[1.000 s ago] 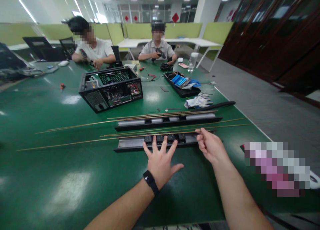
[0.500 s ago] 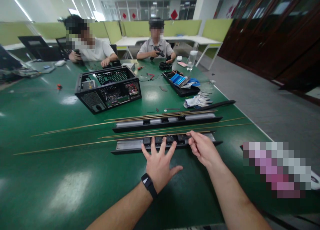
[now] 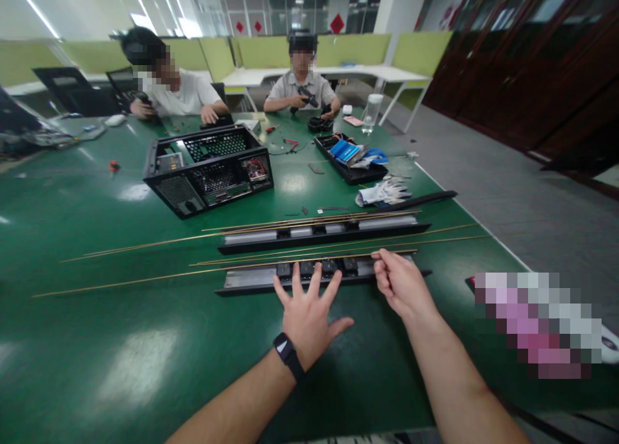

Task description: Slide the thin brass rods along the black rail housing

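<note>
My left hand [image 3: 307,321] is spread flat, fingers apart, its fingertips on the black blocks [image 3: 349,265] set in the nearer long channel-shaped rail [image 3: 251,278]. The rail is dark outside with a silvery inside. Near the rail's right part, my right hand [image 3: 399,281] pinches a long thin gold-coloured rod [image 3: 145,281] between thumb and fingers. The rod lies lengthwise over the rail and reaches far left across the table. Just beyond lies a second, similar rail [image 3: 251,238] with more thin rods along it.
An open black computer case [image 3: 207,173] stands at back left on the green table [image 3: 77,341]. Beyond the rails are white gloves [image 3: 382,193] and a black tray [image 3: 348,172] holding blue items. Two people sit across the table. A blurred-out object [image 3: 532,321] lies at right.
My right hand has shifted slightly right, and the pinched rod has slid right with it. My left hand stays in place on the rail.
</note>
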`<state>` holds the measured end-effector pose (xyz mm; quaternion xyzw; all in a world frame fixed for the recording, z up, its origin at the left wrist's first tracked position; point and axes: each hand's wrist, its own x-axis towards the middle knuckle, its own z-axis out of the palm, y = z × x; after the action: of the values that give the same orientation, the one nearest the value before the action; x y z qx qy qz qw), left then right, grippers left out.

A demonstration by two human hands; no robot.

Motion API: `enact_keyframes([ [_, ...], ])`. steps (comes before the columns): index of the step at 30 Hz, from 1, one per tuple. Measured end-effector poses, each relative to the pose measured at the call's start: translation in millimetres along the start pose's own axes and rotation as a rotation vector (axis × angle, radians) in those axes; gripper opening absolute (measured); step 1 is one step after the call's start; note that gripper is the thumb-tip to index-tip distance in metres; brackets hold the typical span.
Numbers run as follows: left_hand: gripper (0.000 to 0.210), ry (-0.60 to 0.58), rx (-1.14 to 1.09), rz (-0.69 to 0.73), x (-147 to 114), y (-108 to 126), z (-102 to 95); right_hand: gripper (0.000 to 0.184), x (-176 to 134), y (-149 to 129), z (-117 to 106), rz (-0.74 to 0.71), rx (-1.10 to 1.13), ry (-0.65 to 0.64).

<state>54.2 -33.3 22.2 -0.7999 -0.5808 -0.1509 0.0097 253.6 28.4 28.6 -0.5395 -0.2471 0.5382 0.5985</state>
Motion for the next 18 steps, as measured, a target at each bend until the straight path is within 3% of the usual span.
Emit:
enact_keyframes([
  [18,0.087,0.029,-0.045,-0.006,-2.7,2.7,0.3,0.027,-1.6,-0.2,-1.6,-0.012,-0.023,-0.02],
])
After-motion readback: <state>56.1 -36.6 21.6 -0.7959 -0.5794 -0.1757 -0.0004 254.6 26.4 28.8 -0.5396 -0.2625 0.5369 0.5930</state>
